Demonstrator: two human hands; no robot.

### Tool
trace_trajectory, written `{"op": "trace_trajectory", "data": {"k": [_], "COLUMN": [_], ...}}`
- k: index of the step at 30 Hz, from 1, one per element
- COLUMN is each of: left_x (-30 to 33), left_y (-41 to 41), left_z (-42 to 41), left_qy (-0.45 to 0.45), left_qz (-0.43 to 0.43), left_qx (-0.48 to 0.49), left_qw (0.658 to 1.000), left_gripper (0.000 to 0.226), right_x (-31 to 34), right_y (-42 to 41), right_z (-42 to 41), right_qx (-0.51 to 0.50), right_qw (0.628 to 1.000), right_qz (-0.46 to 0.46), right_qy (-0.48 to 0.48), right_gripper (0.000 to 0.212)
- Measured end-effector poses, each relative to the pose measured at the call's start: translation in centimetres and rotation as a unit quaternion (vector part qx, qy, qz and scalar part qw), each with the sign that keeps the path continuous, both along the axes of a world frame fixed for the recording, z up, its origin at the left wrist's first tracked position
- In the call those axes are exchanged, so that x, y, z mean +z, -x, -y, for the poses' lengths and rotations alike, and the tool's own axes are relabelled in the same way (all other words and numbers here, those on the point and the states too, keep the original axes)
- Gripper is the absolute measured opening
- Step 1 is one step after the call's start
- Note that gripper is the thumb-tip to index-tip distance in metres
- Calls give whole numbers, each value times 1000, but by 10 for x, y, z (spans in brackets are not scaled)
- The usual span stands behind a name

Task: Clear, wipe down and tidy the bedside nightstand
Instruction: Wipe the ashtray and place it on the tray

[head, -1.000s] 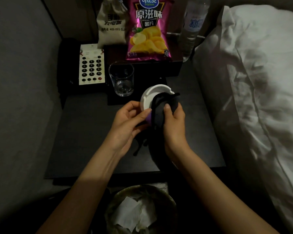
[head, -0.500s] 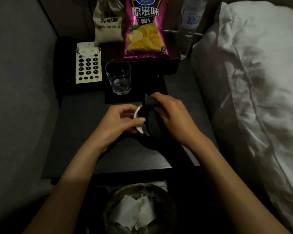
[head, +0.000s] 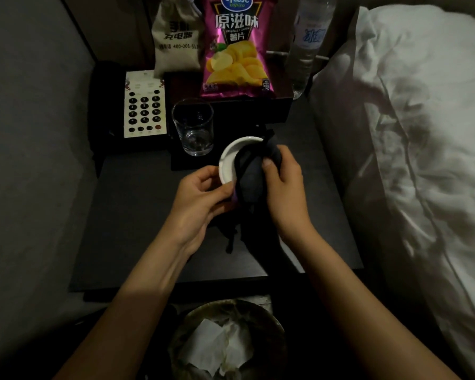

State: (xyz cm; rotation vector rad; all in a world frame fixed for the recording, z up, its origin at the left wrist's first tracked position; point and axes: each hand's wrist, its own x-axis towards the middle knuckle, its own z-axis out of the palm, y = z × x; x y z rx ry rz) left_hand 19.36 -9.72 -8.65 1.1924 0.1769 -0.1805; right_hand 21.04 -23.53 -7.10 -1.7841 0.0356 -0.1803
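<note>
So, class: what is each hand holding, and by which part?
The left hand grips the round white ceramic ashtray by its near rim. The right hand pinches the dark cloth against the ashtray's inside; its loose end hangs below.

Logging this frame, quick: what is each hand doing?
Left hand: grips the white ashtray.
Right hand: holds the dark cloth against it.

Your bare forearms rise from the lower frame edge and converge at centre, where your left hand point(head: 200, 193) and right hand point(head: 283, 185) meet, fingers curled in grips.
</note>
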Motion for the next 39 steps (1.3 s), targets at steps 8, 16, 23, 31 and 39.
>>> {"op": "trace_trajectory", "data": {"k": [8,16,23,31,39], "left_x": [6,7,9,7,1], "left_y": [-2,-2,-2,-1,-9], "left_z": [-3,-15,-23,-28,-19], "left_qy": [-119,-181,-133,-132,-116], "left_qz": [52,51,42,25,14], "left_qx": [60,22,-11,-15,20], "left_qw": [990,982,990,991,993], "left_gripper": [27,23,26,23,32], "right_x": [-8,-2,-3,-4,-6], "right_y": [-1,-2,-5,-5,-8], "right_z": [-6,1,4,4,13], "right_qx": [8,80,113,118,-27], "right_qw": [972,916,936,979,987], "right_qz": [-154,-193,-190,-157,-72], "right_qy": [-177,-342,-275,-59,143], "right_gripper": [25,28,24,21,32]}}
